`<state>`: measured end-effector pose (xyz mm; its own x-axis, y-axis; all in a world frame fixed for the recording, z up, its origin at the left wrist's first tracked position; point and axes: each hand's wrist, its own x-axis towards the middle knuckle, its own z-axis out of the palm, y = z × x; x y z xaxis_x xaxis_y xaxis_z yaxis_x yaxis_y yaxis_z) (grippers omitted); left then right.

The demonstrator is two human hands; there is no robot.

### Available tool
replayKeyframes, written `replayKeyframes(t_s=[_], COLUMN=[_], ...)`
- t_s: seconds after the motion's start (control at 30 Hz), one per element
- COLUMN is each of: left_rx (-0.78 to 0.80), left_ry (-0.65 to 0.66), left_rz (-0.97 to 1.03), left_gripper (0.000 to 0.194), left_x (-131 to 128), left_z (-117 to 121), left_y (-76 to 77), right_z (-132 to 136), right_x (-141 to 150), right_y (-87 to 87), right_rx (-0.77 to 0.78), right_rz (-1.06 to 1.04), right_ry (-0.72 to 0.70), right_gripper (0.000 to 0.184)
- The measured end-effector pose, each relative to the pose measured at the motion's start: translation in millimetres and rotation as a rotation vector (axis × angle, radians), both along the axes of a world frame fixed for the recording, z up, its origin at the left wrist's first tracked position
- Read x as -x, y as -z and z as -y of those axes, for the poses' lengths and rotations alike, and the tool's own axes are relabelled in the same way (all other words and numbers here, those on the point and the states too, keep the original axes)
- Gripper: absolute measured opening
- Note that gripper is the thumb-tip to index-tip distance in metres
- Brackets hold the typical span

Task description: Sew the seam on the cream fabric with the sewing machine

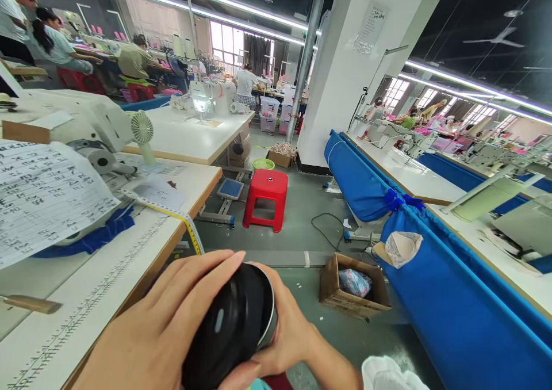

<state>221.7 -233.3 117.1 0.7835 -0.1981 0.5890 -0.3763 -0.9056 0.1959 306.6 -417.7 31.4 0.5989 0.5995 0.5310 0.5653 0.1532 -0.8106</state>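
Note:
Close below my view is a thermos cup with a glossy black domed lid and a thin silvery rim on its right side. My left hand wraps over the lid from the left, its thumb along the lower edge. From the right, my right hand closes around the cup's side by the metal rim. Most of the cup's body is hidden behind the lid and my hands. Left of my hands, a yellow and white tape measure hangs over the edge of the sewing table.
A handwritten sheet, a sewing machine and a small fan are on the left table. Ahead stands a red stool. A cardboard box sits on the floor beside blue cloth hung along the right tables. Several people work farther off.

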Motion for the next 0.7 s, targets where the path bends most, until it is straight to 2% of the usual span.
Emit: replayKeyframes(t_s=[0.07, 0.13, 0.37, 0.7], left_rx=[-0.154, -0.211, -0.259, -0.301], left_ry=[0.048, 0.034, 0.029, 0.058], left_rz=[0.070, 0.100, 0.105, 0.103], left_gripper=[0.079, 0.079, 0.073, 0.076], left_x=[-6, -11, -20, -32], left_z=[4, 8, 26, 41], left_y=[-3.1, -3.7, -10.6, -16.8], right_z=[0, 1, 4, 11], right_x=[-3, -5, -7, -7], right_y=[2.1, 2.4, 3.1, 3.7], right_rx=[-0.022, -0.043, -0.066, -0.086], right_rz=[0.041, 0.067, 0.066, 0.022], right_ry=[0.007, -0.002, 0.051, 0.101], right_gripper=[0.104, 0.104, 0.107, 0.104])
